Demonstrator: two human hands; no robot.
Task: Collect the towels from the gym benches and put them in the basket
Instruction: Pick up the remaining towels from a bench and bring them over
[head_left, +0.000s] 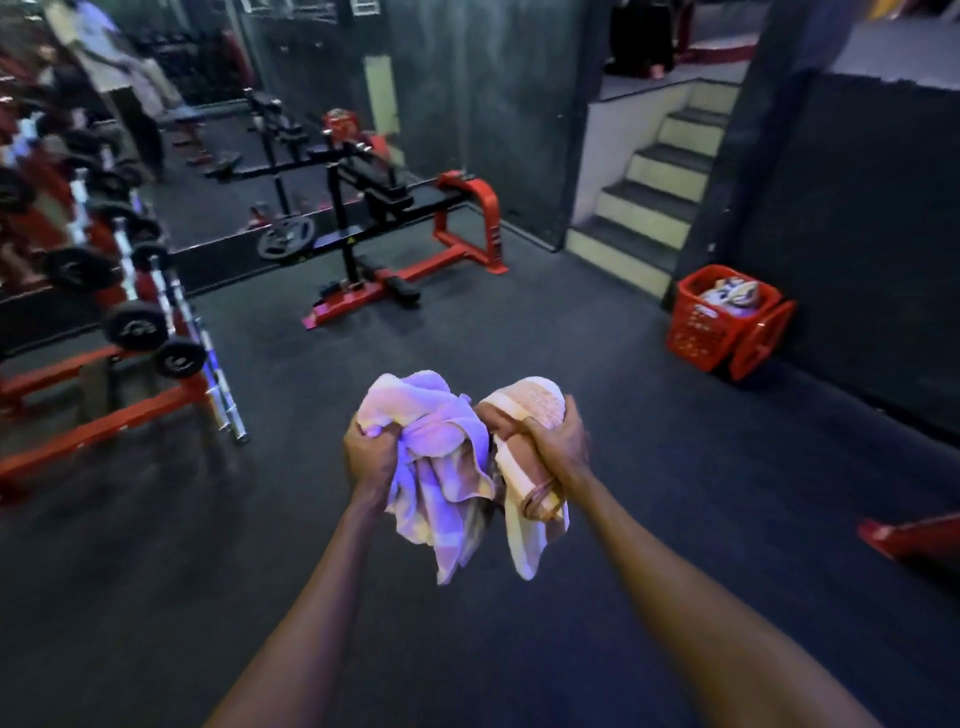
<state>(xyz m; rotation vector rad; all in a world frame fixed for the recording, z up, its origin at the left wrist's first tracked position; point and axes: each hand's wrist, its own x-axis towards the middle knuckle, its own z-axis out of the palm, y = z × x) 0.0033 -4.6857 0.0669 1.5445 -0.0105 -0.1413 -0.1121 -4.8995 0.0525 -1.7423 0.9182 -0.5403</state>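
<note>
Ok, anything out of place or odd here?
Nothing stands out. The left hand grips a lilac towel, the right hand a peach towel. The red basket by the stairs holds towels; a red panel, perhaps its lid, stands against its side.

Bare dark floor (571, 338) runs open ahead to the open-topped red basket (693, 332) between stairs (649, 208) and wall (857, 208), with the bench (395, 218) ahead-left, dumbbell rack (130, 322) at left and red frame (914, 535) at right.
</note>
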